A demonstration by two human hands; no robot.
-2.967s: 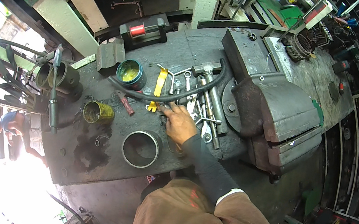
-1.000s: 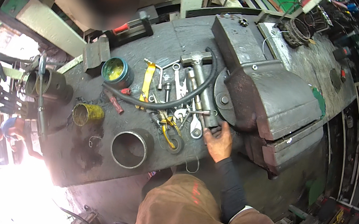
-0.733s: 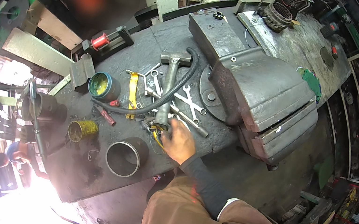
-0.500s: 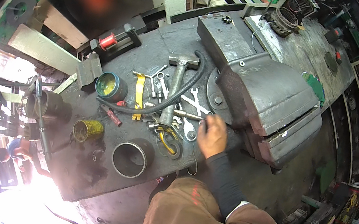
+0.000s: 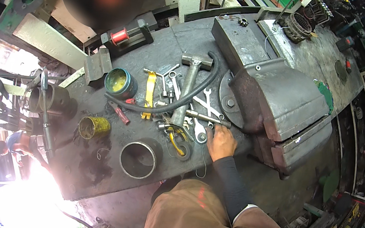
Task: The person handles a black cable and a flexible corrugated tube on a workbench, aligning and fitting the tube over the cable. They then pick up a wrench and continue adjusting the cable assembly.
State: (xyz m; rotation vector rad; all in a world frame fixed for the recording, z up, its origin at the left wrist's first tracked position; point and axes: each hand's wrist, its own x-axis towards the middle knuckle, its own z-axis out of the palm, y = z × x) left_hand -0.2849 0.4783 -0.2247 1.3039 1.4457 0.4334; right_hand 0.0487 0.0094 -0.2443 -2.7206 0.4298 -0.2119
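My right hand rests low over the steel bench beside a pile of hand tools. Its fingers are curled down, and what they hold, if anything, is hidden. Just beyond the fingertips lies the end of a steel bar. To the hand's left is a ratchet wrench, with open-ended and ring spanners farther off. A heavy steel hammer lies across the pile, under a black corrugated hose. A yellow strip is left of it. My left hand is not visible.
A large dark metal housing stands right of the hand. Left are a steel ring, a yellow cup, a blue-rimmed tin and a red-handled tool. A person is at far left beside bright glare.
My right hand has drawn slightly back toward me, uncovering the steel bar's end. The whole view has shifted, so the bench appears a little farther right.
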